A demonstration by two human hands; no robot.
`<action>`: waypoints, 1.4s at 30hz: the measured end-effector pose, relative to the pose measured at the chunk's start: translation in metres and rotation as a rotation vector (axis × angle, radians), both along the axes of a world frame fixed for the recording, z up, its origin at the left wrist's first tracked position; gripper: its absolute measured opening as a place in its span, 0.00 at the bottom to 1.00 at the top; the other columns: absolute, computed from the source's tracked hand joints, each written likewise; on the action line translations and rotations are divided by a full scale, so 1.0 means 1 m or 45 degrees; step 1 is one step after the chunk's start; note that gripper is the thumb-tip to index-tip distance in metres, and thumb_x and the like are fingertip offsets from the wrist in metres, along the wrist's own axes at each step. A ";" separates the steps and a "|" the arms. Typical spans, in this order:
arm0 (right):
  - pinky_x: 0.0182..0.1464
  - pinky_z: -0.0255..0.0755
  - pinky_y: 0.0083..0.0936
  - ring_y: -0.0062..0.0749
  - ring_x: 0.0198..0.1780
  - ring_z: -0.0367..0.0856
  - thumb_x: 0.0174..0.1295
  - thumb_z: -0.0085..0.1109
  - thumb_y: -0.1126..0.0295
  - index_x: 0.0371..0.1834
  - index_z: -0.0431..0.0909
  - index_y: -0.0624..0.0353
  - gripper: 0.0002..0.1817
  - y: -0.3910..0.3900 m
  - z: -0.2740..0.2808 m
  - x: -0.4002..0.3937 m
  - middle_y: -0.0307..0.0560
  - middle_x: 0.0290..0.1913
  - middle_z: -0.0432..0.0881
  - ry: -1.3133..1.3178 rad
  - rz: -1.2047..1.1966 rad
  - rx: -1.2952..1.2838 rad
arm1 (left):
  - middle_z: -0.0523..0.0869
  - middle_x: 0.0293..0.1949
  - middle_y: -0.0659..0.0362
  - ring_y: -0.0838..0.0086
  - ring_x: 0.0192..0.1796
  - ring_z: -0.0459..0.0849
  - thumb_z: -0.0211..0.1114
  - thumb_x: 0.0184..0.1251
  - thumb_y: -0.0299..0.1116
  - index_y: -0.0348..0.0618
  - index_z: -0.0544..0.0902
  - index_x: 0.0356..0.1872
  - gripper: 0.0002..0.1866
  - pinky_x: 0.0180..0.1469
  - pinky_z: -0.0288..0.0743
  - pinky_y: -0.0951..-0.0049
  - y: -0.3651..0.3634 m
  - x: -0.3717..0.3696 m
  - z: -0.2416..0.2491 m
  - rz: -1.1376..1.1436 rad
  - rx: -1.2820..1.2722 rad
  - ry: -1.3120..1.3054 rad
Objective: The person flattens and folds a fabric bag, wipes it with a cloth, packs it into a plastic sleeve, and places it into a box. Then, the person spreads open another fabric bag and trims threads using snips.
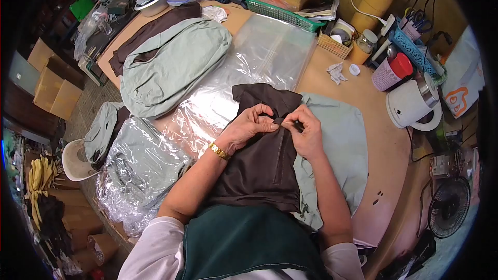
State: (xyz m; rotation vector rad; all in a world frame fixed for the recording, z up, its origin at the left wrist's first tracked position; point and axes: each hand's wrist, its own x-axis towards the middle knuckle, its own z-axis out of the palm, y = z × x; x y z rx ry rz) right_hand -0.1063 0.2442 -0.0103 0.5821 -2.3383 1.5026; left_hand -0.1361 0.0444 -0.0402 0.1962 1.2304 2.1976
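Note:
A dark brown cloth piece [249, 166] with a long stitched line lies in front of my body, its top part bunched. My left hand [251, 124], with a gold watch [218, 150] on the wrist, pinches the brown cloth near its upper middle. Close beside it, my right hand [307, 134] is closed with thumb and fingers on the same gathered spot. What lies between the fingertips is too small to make out. Under the brown cloth and to its right spreads a pale green cloth piece [340, 148].
Clear plastic sheets [270, 46] lie beyond my hands. Pale green and brown cloth pieces [176, 62] are piled at the back left. A plastic-wrapped green bundle [140, 161] sits left. A white kettle [412, 103], baskets [334, 46] and a fan [450, 207] stand right.

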 end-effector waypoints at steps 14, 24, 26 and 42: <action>0.44 0.78 0.25 0.29 0.44 0.80 0.51 0.74 0.74 0.42 0.80 0.62 0.16 0.031 0.015 -0.002 0.42 0.40 0.77 -0.413 0.141 0.102 | 0.87 0.36 0.61 0.80 0.38 0.85 0.72 0.59 0.19 0.42 0.73 0.47 0.19 0.43 0.76 0.83 -0.001 -0.002 -0.001 0.007 0.003 -0.071; 0.35 0.68 0.15 0.16 0.32 0.72 0.52 0.74 0.77 0.34 0.74 0.61 0.14 0.029 0.002 -0.006 0.36 0.31 0.74 -0.387 0.160 -0.082 | 0.87 0.35 0.60 0.81 0.35 0.85 0.72 0.60 0.20 0.42 0.72 0.48 0.19 0.37 0.76 0.83 0.001 -0.002 -0.002 0.039 -0.028 -0.047; 0.34 0.70 0.17 0.18 0.30 0.74 0.54 0.74 0.74 0.36 0.74 0.62 0.15 0.031 -0.013 -0.011 0.37 0.30 0.76 -0.423 0.231 -0.217 | 0.87 0.35 0.60 0.80 0.35 0.84 0.71 0.62 0.22 0.41 0.75 0.46 0.16 0.37 0.76 0.80 -0.003 -0.003 -0.004 0.002 -0.080 0.024; 0.43 0.74 0.34 0.41 0.39 0.83 0.62 0.67 0.60 0.45 0.76 0.57 0.16 0.034 -0.044 -0.024 0.48 0.37 0.84 -0.225 -0.397 0.255 | 0.82 0.32 0.45 0.46 0.38 0.80 0.68 0.61 0.32 0.34 0.77 0.38 0.12 0.45 0.73 0.55 -0.078 -0.075 0.030 0.712 -1.311 0.642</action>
